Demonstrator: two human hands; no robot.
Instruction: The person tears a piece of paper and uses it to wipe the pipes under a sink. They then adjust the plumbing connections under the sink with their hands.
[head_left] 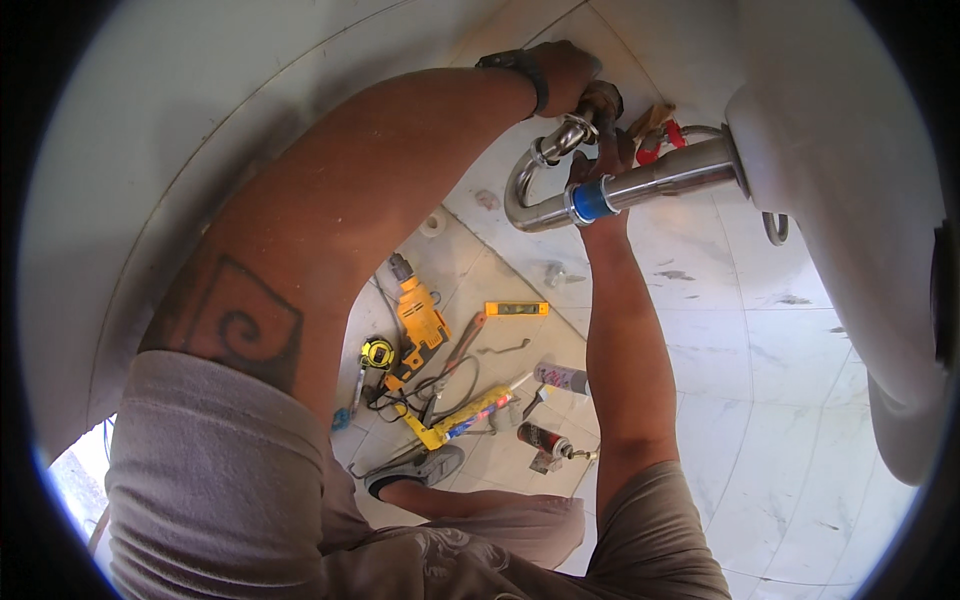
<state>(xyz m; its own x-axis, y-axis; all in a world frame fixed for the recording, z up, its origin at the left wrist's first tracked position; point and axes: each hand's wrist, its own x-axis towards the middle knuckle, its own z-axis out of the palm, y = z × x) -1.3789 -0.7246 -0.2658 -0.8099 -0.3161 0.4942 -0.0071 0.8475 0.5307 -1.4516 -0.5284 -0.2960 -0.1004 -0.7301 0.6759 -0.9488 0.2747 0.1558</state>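
Note:
A chrome drain trap (pixel 519 185) with a U-bend runs from the white basin toward the wall. Blue tape (pixel 592 200) wraps its lower joint. My left hand (pixel 566 72), with a dark band at the wrist, is bent close by the pipe's far end at the wall. Its fingertips are hidden. From below, my right hand (pixel 605 158) reaches up behind the chrome pipe, its fingers around the far section by the dark brown fitting (pixel 602 100). The pipe hides part of that hand.
A red-handled valve (pixel 660 145) sits right of the fitting. The white basin (pixel 830 150) overhangs at right. On the tiled floor lie a yellow drill (pixel 420 315), a small level (pixel 516 309), a tape measure (pixel 377 352), a caulking gun (pixel 465 415) and several cans.

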